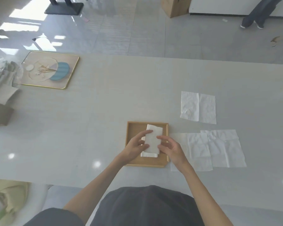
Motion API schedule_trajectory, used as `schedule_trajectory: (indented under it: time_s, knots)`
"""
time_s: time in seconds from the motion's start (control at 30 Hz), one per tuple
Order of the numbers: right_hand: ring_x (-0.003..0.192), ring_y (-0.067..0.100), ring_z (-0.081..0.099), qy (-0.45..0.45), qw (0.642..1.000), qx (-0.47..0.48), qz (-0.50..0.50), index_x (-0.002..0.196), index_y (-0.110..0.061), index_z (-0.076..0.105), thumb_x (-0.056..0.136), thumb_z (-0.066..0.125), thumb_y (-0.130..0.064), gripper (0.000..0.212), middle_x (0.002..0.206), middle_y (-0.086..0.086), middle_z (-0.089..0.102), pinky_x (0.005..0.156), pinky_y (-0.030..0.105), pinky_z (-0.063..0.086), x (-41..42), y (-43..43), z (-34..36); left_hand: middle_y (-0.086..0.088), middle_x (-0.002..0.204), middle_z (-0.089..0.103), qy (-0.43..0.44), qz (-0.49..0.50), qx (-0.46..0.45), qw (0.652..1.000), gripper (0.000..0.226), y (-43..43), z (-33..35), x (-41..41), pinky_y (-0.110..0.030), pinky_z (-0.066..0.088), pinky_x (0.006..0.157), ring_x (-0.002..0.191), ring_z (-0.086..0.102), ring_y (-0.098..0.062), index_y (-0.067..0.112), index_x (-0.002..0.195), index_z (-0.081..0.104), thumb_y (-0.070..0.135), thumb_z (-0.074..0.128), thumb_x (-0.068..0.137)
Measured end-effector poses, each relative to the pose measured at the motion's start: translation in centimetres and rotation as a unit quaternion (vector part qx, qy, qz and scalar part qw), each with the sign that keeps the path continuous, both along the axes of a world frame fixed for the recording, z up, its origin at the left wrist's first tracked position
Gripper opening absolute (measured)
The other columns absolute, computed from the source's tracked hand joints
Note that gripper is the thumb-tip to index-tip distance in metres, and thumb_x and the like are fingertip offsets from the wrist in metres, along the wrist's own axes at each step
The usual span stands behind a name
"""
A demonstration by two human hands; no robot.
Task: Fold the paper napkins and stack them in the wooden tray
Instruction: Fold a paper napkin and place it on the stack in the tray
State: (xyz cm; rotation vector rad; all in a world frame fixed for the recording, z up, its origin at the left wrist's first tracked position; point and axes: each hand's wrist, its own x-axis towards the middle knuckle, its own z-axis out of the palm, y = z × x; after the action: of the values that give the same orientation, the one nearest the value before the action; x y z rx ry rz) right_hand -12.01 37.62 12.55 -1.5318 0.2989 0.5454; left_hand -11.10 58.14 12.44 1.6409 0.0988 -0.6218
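a: what sort of place is this?
b: a café or studio-like room, can't tell which. there's a long pale table (104, 111), a glossy grey tiled floor (137, 30), another table's black pedestal base (64, 8), and someone's legs (258, 13) standing beyond.

My only view comes from the camera on the person's head, above the near edge of the table (88, 119), facing forward and tilted down. It sits close over the tray (136, 128), where the left hand (136, 145) and right hand (170, 149) meet at a folded napkin (152, 139) just below centre. The wide lens also takes in the table's far edge and the floor (137, 30) beyond.
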Motion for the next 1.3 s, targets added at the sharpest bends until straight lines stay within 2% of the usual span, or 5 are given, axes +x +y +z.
schedule_trajectory:
  time_s: [0.13,0.6,0.83,1.1,1.3]
  knots:
    - [0.093,-0.004,0.070,0.040,0.999,-0.008,-0.004,0.123,-0.020,0.069,0.094,0.067,-0.003,0.033,0.127,-0.003,0.066,0.076,0.019,0.056,-1.0,0.5,-3.1,-0.004,0.136,0.062,0.061,-0.012,0.010,0.998,0.065,0.3,-3.3,-1.0,-0.039,0.051,0.101,0.116,0.063,-0.031,0.036,0.147,0.047,-0.007,0.047,0.097]
    - [0.104,0.018,0.063,-0.039,0.979,-0.192,0.064,0.123,-0.019,0.066,0.096,0.056,0.005,0.037,0.121,-0.006,0.060,0.091,0.020,0.050,0.3,1.7,-11.5,0.009,0.168,0.006,0.039,-0.107,0.116,0.987,0.084,-0.4,-10.3,0.2,-0.025,0.054,0.066,0.075,0.053,-0.020,0.028,0.161,0.011,-0.009,0.048,0.096]
    - [0.108,0.014,0.061,-0.039,0.968,-0.230,0.088,0.131,-0.020,0.061,0.097,0.056,0.003,0.041,0.127,-0.005,0.054,0.090,0.007,0.045,-0.1,1.7,-13.0,0.014,0.169,-0.011,-0.004,-0.144,0.159,0.977,0.087,-0.7,-13.0,0.1,-0.018,0.045,0.078,0.139,0.025,-0.055,0.031,0.162,0.001,-0.008,0.044,0.097]
    - [0.095,0.008,0.060,-0.033,0.956,-0.270,0.109,0.136,-0.021,0.057,0.098,0.057,-0.002,0.043,0.130,-0.005,0.054,0.088,0.021,0.050,0.3,2.2,-13.6,0.021,0.164,-0.013,0.010,-0.168,0.204,0.964,0.090,-0.9,-13.1,0.4,-0.044,0.041,0.114,0.157,0.013,-0.025,0.029,0.161,-0.005,-0.010,0.043,0.096]
    - [0.105,0.013,0.060,-0.052,0.933,-0.322,0.149,0.145,-0.025,0.050,0.100,0.055,-0.006,0.049,0.134,-0.005,0.051,0.089,0.033,0.056,0.3,2.3,-14.1,0.014,0.167,-0.022,0.016,-0.207,0.313,0.927,0.094,-2.1,-12.2,0.6,-0.046,0.055,0.062,0.089,0.064,-0.037,0.025,0.159,-0.017,-0.005,0.045,0.095]
